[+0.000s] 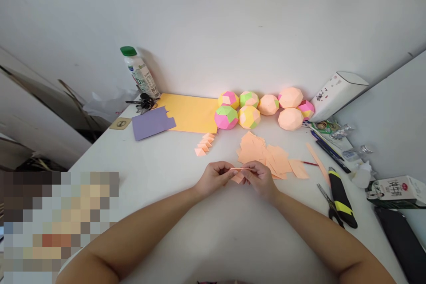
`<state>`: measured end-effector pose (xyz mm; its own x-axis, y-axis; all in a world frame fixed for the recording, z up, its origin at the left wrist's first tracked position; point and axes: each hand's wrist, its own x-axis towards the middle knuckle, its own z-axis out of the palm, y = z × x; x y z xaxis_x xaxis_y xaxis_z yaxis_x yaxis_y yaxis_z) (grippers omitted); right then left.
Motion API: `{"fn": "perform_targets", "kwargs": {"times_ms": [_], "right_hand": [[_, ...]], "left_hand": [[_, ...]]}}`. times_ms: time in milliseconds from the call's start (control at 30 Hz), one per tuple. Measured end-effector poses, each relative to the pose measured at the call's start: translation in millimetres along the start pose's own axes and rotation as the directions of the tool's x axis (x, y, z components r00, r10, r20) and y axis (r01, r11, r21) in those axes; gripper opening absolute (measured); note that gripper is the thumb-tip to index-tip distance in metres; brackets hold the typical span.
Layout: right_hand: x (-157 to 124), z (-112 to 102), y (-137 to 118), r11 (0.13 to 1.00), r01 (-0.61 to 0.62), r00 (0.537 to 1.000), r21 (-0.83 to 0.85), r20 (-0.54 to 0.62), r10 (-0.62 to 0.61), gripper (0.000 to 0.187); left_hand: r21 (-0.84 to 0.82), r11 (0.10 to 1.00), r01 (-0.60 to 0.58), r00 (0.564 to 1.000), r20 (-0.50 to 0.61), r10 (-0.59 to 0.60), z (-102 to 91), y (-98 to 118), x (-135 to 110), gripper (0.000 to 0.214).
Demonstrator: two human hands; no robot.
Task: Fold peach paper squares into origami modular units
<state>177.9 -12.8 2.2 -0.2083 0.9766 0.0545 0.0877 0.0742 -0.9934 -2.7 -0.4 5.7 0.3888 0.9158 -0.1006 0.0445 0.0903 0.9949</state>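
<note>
Between both hands, low over the table, is a small peach paper piece (238, 176) with a folded edge along its top. My left hand (216, 178) pinches its left end between thumb and fingers. At the right end, my right hand (261, 179) grips it the same way; part of the paper is hidden by the fingers. Just beyond my right hand lies a loose pile of peach paper pieces (254, 147). Ahead of my left hand, several folded peach paper units (204, 145) stand in a slanting row.
Faceted paper balls (226, 117) line the wall. A yellow sheet (193, 114), a purple card (152, 124) and a green-capped bottle (141, 71) are at back left. On the right lie scissors (331, 206), a black-and-yellow cutter (342, 199), pens (329, 148), a carton (394, 191) and a black phone-like slab (399, 242).
</note>
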Motion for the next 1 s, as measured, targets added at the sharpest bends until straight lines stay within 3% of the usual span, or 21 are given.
{"fn": "perform_targets", "kwargs": {"times_ms": [367, 533, 833, 1000], "right_hand": [[0.6, 0.4, -7.6, 0.996, -0.088, 0.995, 0.002, 0.038, 0.088, 0.021], [1.4, -0.7, -7.4, 0.996, -0.084, 0.994, 0.015, 0.067, 0.083, 0.022], [0.2, 0.5, -4.4, 1.0, -0.009, 1.0, 0.024, 0.017, 0.009, 0.019], [0.8, -0.4, -5.1, 0.999, -0.044, 0.998, 0.016, 0.041, 0.043, 0.019]], "left_hand": [[-0.046, 0.998, -0.051, 0.999, -0.003, 0.051, -0.3, 0.7, 0.9, 0.031], [-0.09, 0.993, -0.074, 0.997, 0.022, 0.076, -1.4, -0.6, 1.7, 0.031], [-0.051, 0.999, -0.017, 1.0, 0.002, 0.017, -1.6, -1.0, 1.9, 0.031], [-0.093, 0.995, -0.032, 0.999, 0.021, 0.034, -1.4, -0.2, 2.6, 0.032]]}}
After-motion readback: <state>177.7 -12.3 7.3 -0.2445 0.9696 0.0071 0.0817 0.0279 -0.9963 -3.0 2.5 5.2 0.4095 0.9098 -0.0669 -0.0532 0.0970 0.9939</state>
